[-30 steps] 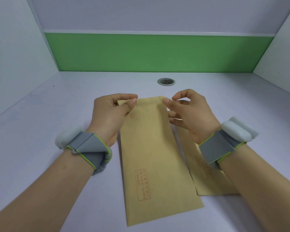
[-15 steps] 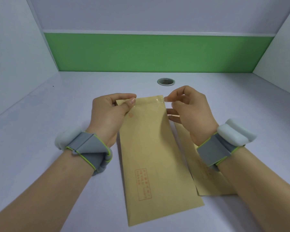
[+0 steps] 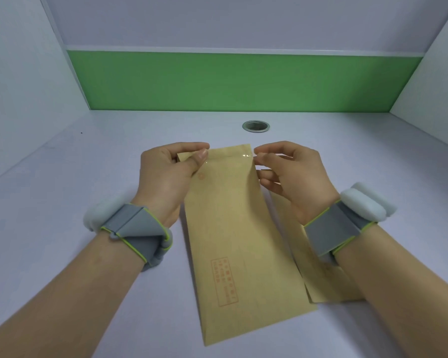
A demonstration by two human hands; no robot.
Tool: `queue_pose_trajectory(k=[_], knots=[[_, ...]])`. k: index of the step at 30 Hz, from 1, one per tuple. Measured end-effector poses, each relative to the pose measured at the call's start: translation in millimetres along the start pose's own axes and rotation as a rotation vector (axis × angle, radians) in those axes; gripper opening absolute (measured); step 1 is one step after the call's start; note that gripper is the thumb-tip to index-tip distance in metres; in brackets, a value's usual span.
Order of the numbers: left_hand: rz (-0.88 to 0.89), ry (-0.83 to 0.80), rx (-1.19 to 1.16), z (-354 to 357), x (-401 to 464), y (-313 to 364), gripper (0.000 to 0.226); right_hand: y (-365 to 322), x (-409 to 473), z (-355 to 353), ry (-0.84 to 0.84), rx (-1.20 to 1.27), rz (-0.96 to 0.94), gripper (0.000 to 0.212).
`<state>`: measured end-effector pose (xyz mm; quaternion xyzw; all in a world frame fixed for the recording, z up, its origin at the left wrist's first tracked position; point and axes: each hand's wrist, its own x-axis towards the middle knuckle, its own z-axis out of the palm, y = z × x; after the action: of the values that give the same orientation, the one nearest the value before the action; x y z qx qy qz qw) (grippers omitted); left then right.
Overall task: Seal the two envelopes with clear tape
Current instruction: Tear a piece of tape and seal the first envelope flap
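While the left hand (image 3: 166,174) pinches the upper envelope's (image 3: 233,228) top corner, the right hand's (image 3: 292,177) fingers (image 3: 263,157) pinch clear tape (image 3: 243,154) at its far edge.

Both hands (image 3: 167,174) pinch clear tape (image 3: 228,157) across the upper envelope (image 3: 238,228).

Single head-worn wide-angle view, looked forward and down from close above the desk (image 3: 62,202), faced the green back panel (image 3: 243,81), both forearms entered from the bottom edge, side walls bent by the lens, no second view shared the scene.
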<state>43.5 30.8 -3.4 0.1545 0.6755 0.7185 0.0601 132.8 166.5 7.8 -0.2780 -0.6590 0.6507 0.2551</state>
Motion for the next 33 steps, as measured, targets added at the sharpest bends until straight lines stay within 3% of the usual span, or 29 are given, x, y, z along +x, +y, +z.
queue_pose_trajectory(k=[21,24,27,29,33], knots=[[0.035,-0.050,0.030,1.2,2.3,-6.0,0.010,2.8,5.5,-5.1,-0.044,-0.066,0.004,0.007],[0.096,-0.003,0.150,-3.5,4.8,-6.6,0.008,9.4,11.0,-5.6,0.004,-0.067,-0.022,0.011],[0.239,0.049,0.415,-8.5,7.7,-5.4,0.008,15.6,17.8,-9.9,-0.003,-0.118,-0.074,0.012],[0.302,0.067,0.574,-9.2,6.9,-4.9,0.012,18.7,20.4,-11.7,0.000,-0.279,-0.140,0.005],[0.382,0.001,0.841,-9.9,6.8,-12.8,0.019,20.2,14.8,-8.7,0.058,-0.642,-0.337,0.024]])
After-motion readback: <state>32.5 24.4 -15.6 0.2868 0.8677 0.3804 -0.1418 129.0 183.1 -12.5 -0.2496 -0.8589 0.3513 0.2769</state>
